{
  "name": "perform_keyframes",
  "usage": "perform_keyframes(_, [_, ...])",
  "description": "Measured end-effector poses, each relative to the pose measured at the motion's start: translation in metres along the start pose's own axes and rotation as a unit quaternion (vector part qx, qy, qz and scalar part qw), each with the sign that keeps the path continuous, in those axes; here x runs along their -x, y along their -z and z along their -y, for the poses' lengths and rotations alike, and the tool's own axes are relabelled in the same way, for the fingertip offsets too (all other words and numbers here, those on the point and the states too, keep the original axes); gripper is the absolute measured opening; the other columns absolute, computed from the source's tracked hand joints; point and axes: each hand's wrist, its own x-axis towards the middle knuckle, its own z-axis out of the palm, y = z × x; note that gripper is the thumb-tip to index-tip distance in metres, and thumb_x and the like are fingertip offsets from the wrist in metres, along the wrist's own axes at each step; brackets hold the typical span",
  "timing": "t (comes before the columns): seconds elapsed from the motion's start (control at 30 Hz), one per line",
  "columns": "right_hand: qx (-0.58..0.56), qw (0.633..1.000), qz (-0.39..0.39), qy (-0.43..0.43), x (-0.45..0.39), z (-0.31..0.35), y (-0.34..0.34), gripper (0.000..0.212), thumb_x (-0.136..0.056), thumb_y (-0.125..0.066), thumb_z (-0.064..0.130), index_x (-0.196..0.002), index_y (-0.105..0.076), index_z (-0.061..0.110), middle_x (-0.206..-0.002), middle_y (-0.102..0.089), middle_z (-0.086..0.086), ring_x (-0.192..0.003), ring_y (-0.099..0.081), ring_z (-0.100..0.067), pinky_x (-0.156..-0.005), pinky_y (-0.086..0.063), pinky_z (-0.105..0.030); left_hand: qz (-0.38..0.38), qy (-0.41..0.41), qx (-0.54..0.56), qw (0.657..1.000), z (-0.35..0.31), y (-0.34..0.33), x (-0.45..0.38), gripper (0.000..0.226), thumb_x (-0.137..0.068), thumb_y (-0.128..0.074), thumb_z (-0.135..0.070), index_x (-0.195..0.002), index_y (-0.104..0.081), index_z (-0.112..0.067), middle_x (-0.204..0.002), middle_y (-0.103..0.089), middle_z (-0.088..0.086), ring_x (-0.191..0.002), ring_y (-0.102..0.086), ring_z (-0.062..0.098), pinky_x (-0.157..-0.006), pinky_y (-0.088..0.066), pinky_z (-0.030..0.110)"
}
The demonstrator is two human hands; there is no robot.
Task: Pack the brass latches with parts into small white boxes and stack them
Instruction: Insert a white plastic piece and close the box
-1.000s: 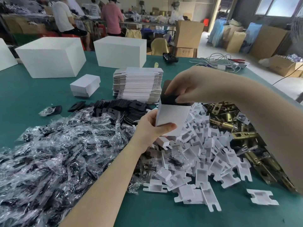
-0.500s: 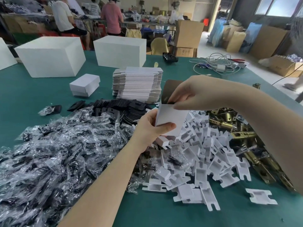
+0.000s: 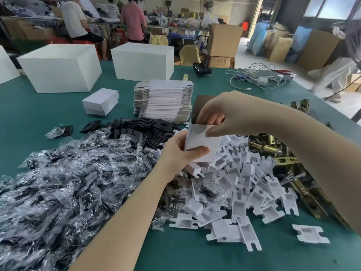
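Observation:
My left hand (image 3: 181,151) grips a small white box (image 3: 203,143) from below, its brown-lined flap standing open at the top. My right hand (image 3: 220,114) is at the box mouth, thumb on the front face and fingers curled into the opening. Brass latches (image 3: 281,159) lie heaped at the right. White plastic inserts (image 3: 244,192) pile in front of the box. Clear bags of dark parts (image 3: 68,182) cover the left. One closed small white box (image 3: 100,101) stands further back on the green table (image 3: 195,251).
A stack of flat white box blanks (image 3: 164,100) sits behind black plates (image 3: 140,128). Two large white boxes (image 3: 58,67) stand at the back, cables (image 3: 259,77) at the far right. People sit at benches beyond the table.
The box flap has swung up and open. My right hand has lifted off the box top and now reaches into the opening. My left hand holds the box in the same place.

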Motion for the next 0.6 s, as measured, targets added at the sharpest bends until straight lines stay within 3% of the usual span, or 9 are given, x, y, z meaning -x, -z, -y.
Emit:
perform_keyframes(0.1, [0.022, 1.000, 0.003, -0.006, -0.0006, 0.0045, -0.0012, 0.022, -0.085, -0.072, 0.024, -0.106, -0.071, 0.032, -0.080, -0.058, 0.028, -0.077, -0.056, 0.010, -0.072, -0.045, -0.009, -0.004, 0.000, -0.005, 1.000, -0.0003, -0.0002, 0.0008, 0.036, -0.077, -0.079, 0.006, -0.102, -0.070, -0.019, -0.093, -0.073, 0.001, -0.088, -0.070, 0.015, -0.070, -0.057, 0.026])
perform_keyframes(0.2, [0.066, 0.998, 0.011, -0.018, -0.0012, 0.0055, -0.0038, 0.023, -0.088, -0.068, 0.024, -0.110, -0.067, 0.029, -0.096, -0.060, 0.014, -0.088, -0.058, -0.009, -0.080, -0.047, -0.025, -0.006, 0.001, -0.008, 1.000, -0.0012, -0.0004, 0.0009, 0.035, -0.077, -0.080, 0.004, -0.100, -0.071, -0.021, -0.092, -0.073, -0.001, -0.087, -0.069, 0.014, -0.069, -0.057, 0.026])
perform_keyframes(0.3, [0.100, 0.994, 0.036, -0.013, -0.0020, 0.0062, -0.0072, 0.012, -0.091, -0.063, 0.022, -0.103, -0.058, 0.023, -0.115, -0.050, 0.007, -0.099, -0.053, -0.017, -0.086, -0.048, -0.035, -0.009, 0.001, -0.014, 1.000, -0.0013, -0.0006, 0.0008, 0.034, -0.077, -0.080, 0.004, -0.099, -0.071, -0.021, -0.091, -0.073, -0.001, -0.087, -0.069, 0.014, -0.070, -0.057, 0.026])
perform_keyframes(0.37, [0.093, 0.995, 0.037, -0.012, -0.0017, 0.0059, -0.0053, 0.008, -0.093, -0.061, 0.021, -0.097, -0.055, 0.026, -0.113, -0.050, 0.007, -0.096, -0.053, -0.015, -0.081, -0.047, -0.030, -0.007, 0.003, -0.011, 1.000, -0.0017, -0.0005, 0.0009, 0.034, -0.077, -0.080, 0.004, -0.099, -0.070, -0.020, -0.092, -0.073, 0.001, -0.086, -0.069, 0.014, -0.068, -0.057, 0.026])
perform_keyframes(0.47, [0.077, 0.996, 0.036, -0.025, -0.0015, 0.0036, -0.0032, 0.013, -0.093, -0.061, 0.024, -0.105, -0.062, 0.029, -0.091, -0.050, 0.020, -0.079, -0.050, 0.002, -0.064, -0.037, -0.014, -0.001, 0.005, -0.004, 1.000, -0.0027, -0.0011, 0.0017, 0.034, -0.077, -0.079, 0.005, -0.097, -0.071, -0.022, -0.091, -0.072, -0.001, -0.086, -0.069, 0.012, -0.068, -0.057, 0.024])
perform_keyframes(0.6, [0.053, 0.997, 0.035, -0.032, -0.0017, 0.0054, -0.0006, 0.019, -0.093, -0.060, 0.024, -0.109, -0.070, 0.029, -0.082, -0.052, 0.028, -0.077, -0.050, 0.009, -0.068, -0.040, -0.012, -0.002, -0.001, -0.007, 1.000, -0.0019, -0.0007, 0.0018, 0.033, -0.078, -0.079, 0.004, -0.097, -0.070, -0.021, -0.090, -0.073, -0.004, -0.085, -0.069, 0.011, -0.068, -0.056, 0.023])
